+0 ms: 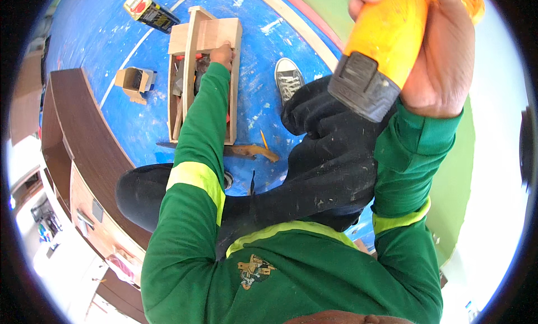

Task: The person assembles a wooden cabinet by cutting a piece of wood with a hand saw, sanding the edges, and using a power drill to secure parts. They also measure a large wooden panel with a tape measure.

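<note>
My right hand (443, 61) is raised close to the camera, wrapped round a yellow cordless power tool (386, 33) with a black battery base; the tool's front end is cut off by the top of the view. My left hand (222, 55) reaches down into the right side of a wooden toolbox (236, 72), just below a light wood panel (216, 34) at its far end. The left fingers are mostly hidden, so their grip cannot be made out. Assorted tools lie inside the box, on both sides of its central bar.
On the blue floor, a handsaw with a wooden handle (252, 151) and a pencil (263, 138) lie near the toolbox. Left of it are a small open carton (134, 83) and a rectangular can (150, 11). A dark brown cabinet (92, 128) stands at left; a wooden strip (297, 21) runs along the right.
</note>
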`<state>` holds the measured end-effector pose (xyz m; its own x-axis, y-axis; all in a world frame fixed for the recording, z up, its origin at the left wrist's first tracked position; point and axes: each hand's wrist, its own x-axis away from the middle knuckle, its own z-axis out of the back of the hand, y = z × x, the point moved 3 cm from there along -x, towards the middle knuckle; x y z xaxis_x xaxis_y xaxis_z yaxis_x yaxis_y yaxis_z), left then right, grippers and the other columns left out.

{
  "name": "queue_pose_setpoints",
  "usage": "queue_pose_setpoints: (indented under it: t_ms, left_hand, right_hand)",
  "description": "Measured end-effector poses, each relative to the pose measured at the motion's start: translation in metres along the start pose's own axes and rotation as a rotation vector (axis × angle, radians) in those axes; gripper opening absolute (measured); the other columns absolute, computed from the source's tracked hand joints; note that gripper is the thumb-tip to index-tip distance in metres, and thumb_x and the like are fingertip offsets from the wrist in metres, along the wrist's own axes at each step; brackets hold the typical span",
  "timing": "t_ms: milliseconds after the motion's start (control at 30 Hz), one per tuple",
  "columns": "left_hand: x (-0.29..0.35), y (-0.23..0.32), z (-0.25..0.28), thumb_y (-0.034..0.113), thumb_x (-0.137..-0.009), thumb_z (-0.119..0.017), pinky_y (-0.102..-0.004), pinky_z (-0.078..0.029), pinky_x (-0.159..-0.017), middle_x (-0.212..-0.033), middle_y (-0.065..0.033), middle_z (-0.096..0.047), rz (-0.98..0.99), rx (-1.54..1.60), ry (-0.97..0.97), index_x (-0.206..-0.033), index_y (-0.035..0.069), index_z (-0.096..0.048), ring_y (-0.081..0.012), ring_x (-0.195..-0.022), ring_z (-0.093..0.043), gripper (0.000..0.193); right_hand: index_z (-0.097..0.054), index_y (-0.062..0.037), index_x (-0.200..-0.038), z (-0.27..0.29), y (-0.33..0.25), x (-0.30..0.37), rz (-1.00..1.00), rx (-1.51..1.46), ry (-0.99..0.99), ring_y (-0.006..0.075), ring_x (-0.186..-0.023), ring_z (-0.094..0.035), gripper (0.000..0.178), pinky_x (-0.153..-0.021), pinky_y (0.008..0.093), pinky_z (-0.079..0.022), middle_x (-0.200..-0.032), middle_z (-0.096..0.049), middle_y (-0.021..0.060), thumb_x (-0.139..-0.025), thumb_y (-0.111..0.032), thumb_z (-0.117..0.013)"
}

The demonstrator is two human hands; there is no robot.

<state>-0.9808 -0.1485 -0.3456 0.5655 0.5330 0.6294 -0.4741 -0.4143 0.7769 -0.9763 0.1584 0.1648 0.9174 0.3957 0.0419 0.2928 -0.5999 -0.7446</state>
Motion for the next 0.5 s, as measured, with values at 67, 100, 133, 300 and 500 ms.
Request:
queue_pose_setpoints:
  t_ms: [67, 100, 133, 300, 500]
  left_hand:
    - [0.002, -0.002, 0.003, 0.027, -0.103, -0.07, -0.0375, -0.05, -0.054, -0.084, -0.0101, -0.069, -0.041, -0.023, 0.066, -0.104, -0.001, -0.068, -0.0206, -0.059, -0.061, 0.028]
    - [0.002, -0.002, 0.003, 0.028, -0.102, -0.071, -0.0387, -0.05, -0.054, -0.084, -0.0106, -0.069, -0.06, -0.034, 0.096, -0.104, -0.001, -0.068, -0.021, -0.06, -0.061, 0.03]
    - [0.003, -0.004, 0.004, 0.029, -0.102, -0.07, -0.0401, -0.05, -0.055, -0.084, -0.0116, -0.069, -0.042, -0.044, 0.065, -0.106, -0.004, -0.069, -0.0214, -0.061, -0.063, 0.034]
    - [0.004, -0.004, 0.001, 0.026, -0.1, -0.073, -0.0411, -0.054, -0.057, -0.095, -0.0135, -0.071, -0.042, -0.018, 0.075, -0.113, -0.005, -0.069, -0.0226, -0.07, -0.066, 0.033]
    - [0.014, 0.001, -0.002, 0.023, -0.099, -0.075, -0.0386, -0.062, -0.063, -0.109, -0.013, -0.071, -0.112, 0.079, 0.108, -0.121, -0.006, -0.069, -0.0235, -0.079, -0.069, 0.036]
  right_hand:
    - [-0.052, -0.0013, -0.132, 0.009, 0.009, -0.002, 0.024, 0.007, 0.027, 0.0215, -0.073, -0.075, 0.038, -0.063, 0.0351, -0.068, -0.1, -0.071, 0.0156, -0.106, -0.027, -0.063]
    - [-0.052, -0.0003, -0.133, 0.003, 0.01, -0.002, 0.039, 0.047, -0.005, 0.0217, -0.074, -0.074, 0.039, -0.065, 0.0357, -0.067, -0.102, -0.071, 0.0163, -0.106, -0.026, -0.064]
    - [-0.052, 0.0007, -0.134, -0.003, 0.011, -0.002, 0.055, 0.088, -0.037, 0.0219, -0.075, -0.073, 0.041, -0.066, 0.0363, -0.067, -0.104, -0.071, 0.017, -0.106, -0.026, -0.064]
    - [-0.038, 0.0044, -0.152, 0.011, 0.006, -0.006, -0.084, 0.17, -0.107, 0.0227, -0.085, -0.07, 0.061, -0.076, 0.041, -0.067, -0.128, -0.064, 0.0254, -0.106, -0.027, -0.065]
    - [-0.051, -0.0004, -0.135, -0.011, 0.022, -0.012, -0.133, 0.125, -0.04, 0.0234, -0.076, -0.067, 0.043, -0.075, 0.0403, -0.06, -0.107, -0.071, 0.0187, -0.104, -0.026, -0.067]
